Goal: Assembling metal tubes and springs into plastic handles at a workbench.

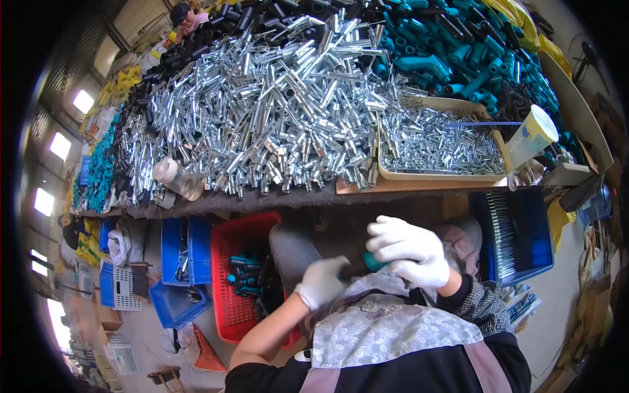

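My left hand, in a white glove, is closed around the near end of a teal-and-black handle at my lap. Its fingertips are blurred, and much of the handle is hidden. Just right of and above the handle is my right hand, also gloved in white. Its fingers reach leftward, loosely bent, with the thumb apart; no object shows between them. A grey patterned apron covers my lap below both hands. Left of my leg, a red plastic crate holds several teal and black handles.
Shiny metal sockets and rods are heaped on the bench ahead, with teal handles behind at right. A shallow tray holds small metal pins beside a paper cup. A clear bottle lies at the bench edge. Blue bins flank me.
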A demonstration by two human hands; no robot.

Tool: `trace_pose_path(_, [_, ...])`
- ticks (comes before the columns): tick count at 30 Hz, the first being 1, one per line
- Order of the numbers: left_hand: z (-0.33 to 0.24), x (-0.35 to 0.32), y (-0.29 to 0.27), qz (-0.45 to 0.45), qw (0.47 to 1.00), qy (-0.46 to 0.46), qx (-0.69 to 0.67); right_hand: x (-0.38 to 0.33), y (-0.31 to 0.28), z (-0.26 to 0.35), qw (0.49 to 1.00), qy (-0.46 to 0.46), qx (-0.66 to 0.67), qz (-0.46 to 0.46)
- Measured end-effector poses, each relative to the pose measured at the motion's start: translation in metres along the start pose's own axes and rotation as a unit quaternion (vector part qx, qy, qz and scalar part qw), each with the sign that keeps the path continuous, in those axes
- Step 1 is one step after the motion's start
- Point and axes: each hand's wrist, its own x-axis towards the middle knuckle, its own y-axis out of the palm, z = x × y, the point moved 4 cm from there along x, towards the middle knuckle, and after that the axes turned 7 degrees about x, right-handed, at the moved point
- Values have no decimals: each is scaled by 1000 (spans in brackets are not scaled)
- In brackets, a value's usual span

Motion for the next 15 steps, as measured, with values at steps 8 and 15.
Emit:
trace_pose_path(8, [-7, 11, -7, -51, 992, -9, -118, 5, 1, 17, 996, -43, -62, -41])
trace_pose_path(15, [-39, 1, -33, 89, 951, 140, 261, -54, -13, -89, 859, 196, -425, 208])
